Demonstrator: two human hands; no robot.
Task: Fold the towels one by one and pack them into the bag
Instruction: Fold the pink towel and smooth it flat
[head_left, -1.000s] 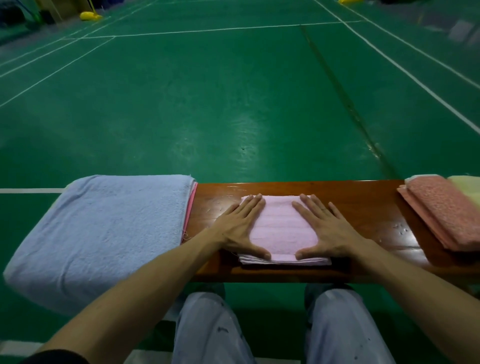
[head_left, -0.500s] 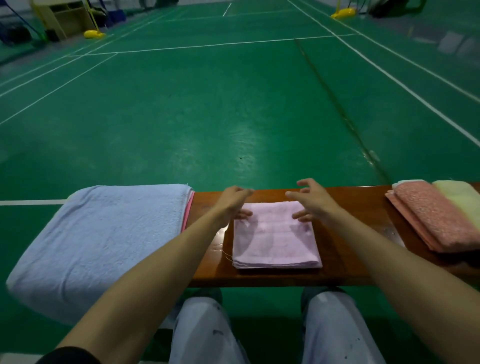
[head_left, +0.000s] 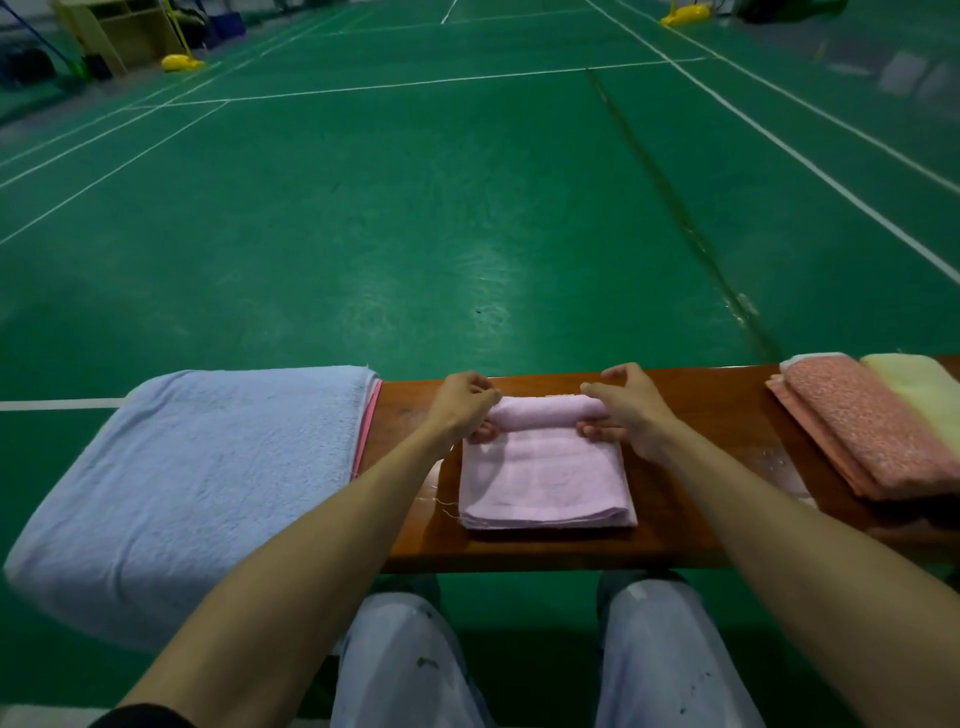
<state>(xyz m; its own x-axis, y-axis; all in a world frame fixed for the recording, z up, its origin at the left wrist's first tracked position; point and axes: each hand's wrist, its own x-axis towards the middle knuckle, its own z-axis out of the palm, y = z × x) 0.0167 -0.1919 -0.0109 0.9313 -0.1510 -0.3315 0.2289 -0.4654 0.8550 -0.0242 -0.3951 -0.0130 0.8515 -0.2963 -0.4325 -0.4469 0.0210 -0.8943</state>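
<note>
Clerk: Towel, pink (head_left: 545, 483). Location?

Checker: Pink towel sits mid-length on the wooden bench (head_left: 691, 410), straight ahead of the person's knees (head_left: 405, 654). It is folded to a rough square, with several layers showing at the near edge and a loose thread at the near left corner. Its far edge is raised off the stack and curled toward the person in a soft roll.

Clerk: Hands, condition?

Checker: Left hand (head_left: 462, 405) is at the left end of the roll, fingers curled round it, fingertips tucked beneath. Right hand (head_left: 631, 410) is at the right end, thumb over the top, fingers under, pinching the cloth. Both forearms are bare and reach across the bench's near edge.

Clerk: Other textiles?

Checker: Blue towel (head_left: 208, 467), large and thick, covers the bench's left end and overhangs the near side. A red-pink cloth edge (head_left: 365, 431) shows beneath its right side. It lies near the pink towel, with bare wood between them. Salmon towel (head_left: 862, 426), folded, is at the right end, well apart from the pink towel. Pale yellow towel (head_left: 919, 384) lies against the salmon towel's right side, partly cut off by the frame.

Clerk: Surroundings?

Checker: Green court floor (head_left: 467, 208) with white lines lies beyond the bench. Wooden cabinet (head_left: 124, 31) and yellow base (head_left: 182, 63) stand far off at upper left. The knees are in light trousers with dark specks.
</note>
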